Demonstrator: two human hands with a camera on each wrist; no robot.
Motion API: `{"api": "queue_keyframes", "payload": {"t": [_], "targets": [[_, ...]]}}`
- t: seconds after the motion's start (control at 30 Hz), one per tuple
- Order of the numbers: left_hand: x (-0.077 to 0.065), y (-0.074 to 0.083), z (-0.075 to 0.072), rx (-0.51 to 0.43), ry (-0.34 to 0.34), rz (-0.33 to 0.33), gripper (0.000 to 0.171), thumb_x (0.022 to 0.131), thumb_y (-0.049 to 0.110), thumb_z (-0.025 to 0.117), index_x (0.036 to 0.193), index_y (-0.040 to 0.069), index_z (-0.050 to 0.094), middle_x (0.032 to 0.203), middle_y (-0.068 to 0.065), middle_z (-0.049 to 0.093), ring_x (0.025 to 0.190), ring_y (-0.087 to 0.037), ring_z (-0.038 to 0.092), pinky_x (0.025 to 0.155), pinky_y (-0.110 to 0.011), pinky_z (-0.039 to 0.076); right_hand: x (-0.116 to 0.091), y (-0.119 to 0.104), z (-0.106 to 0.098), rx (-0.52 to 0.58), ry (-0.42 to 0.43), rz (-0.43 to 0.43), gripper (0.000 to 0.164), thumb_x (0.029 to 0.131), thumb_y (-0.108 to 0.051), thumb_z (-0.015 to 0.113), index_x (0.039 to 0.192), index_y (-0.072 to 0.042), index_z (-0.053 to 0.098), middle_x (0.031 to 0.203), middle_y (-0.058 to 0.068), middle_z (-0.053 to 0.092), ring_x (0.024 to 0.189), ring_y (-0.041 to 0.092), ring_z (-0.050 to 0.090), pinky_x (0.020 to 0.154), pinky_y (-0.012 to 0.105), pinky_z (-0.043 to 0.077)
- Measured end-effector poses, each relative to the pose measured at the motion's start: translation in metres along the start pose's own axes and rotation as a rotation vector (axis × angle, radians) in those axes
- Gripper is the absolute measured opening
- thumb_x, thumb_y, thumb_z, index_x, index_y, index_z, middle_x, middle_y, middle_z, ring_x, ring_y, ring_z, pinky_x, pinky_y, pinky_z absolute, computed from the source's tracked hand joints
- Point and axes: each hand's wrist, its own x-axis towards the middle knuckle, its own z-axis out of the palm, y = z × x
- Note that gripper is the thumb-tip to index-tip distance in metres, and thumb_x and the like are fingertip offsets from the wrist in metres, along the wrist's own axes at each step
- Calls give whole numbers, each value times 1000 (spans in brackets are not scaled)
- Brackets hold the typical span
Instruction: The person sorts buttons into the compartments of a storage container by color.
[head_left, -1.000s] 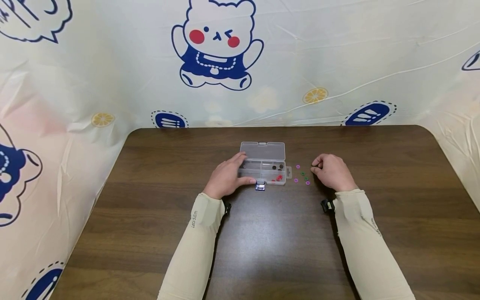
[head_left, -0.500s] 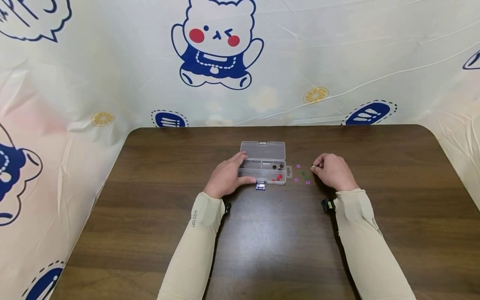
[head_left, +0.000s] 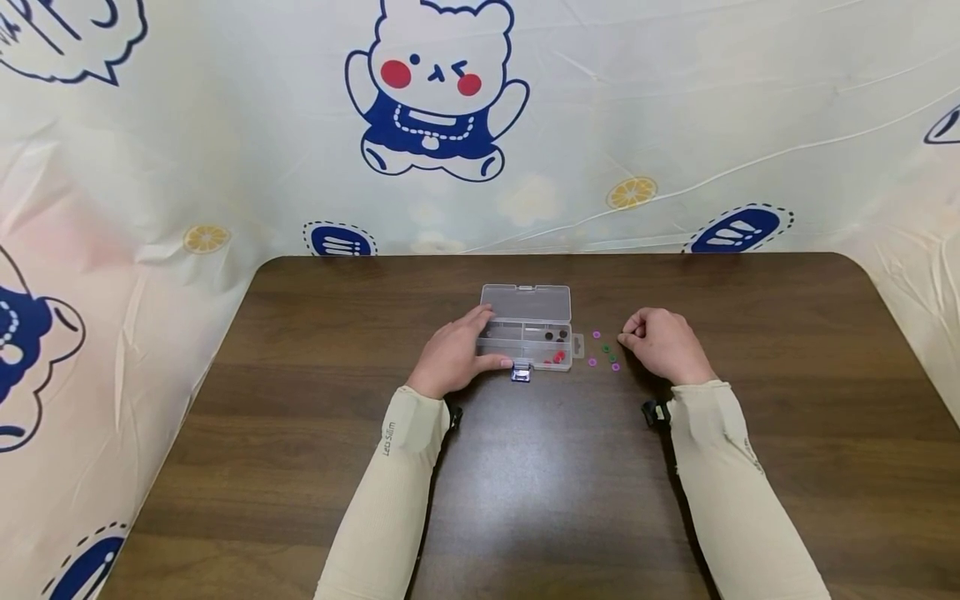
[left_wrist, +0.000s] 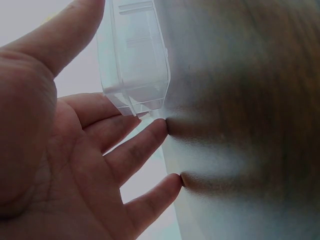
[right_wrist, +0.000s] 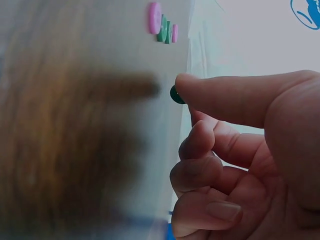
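Clasp at the near edge, undone. Left hand: fingers extended, resting against the left end of the clear box. Right hand, off the box's right side, pinches a green button, thumb to index. Loose between: three purple buttons, two more green ones; likely what's left. Inside: red buttons front, dark buttons behind; I'd count those done. Lid tipped back, so not closed up.

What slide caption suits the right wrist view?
Right hand pinches a small green disc; pink and green discs lie beyond.
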Motion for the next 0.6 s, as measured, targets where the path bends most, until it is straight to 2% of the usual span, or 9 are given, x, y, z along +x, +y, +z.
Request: {"api": "queue_keyframes", "payload": {"t": [0.6], "targets": [[0, -1, 0, -9, -1, -8, 87, 88, 51, 73, 153, 5, 40, 162, -9, 32, 146, -29, 36, 120, -48, 27, 1, -7, 4, 21, 36, -47, 12, 95, -15, 67, 92, -3, 69, 79, 8, 59, 74, 25, 54, 67, 36, 41]]}}
